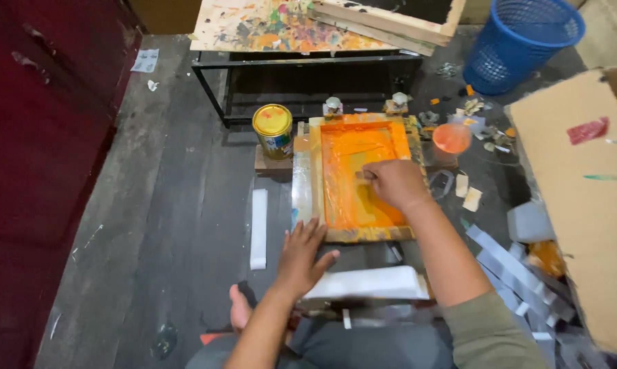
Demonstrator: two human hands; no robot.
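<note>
A wooden screen-printing frame (pixel 314 176) lies on the dark floor, its mesh covered in orange ink (pixel 353 198). My right hand (pixel 394 182) is closed on a small squeegee whose end (pixel 364 175) shows at my fingers, pressed onto the inked mesh. My left hand (pixel 301 256) rests flat with fingers spread at the frame's near left corner. A white sheet (pixel 370 283) lies just below the frame, near my left hand.
A yellow-lidded paint can (pixel 273 128) stands at the frame's far left on a wood block. An orange-stained cup (pixel 451 139) sits at the right. A blue mesh bin (pixel 520 42), cardboard (pixel 582 198), a paint-spattered table (pixel 281 31) and grey paper strips (pixel 506 260) surround the spot.
</note>
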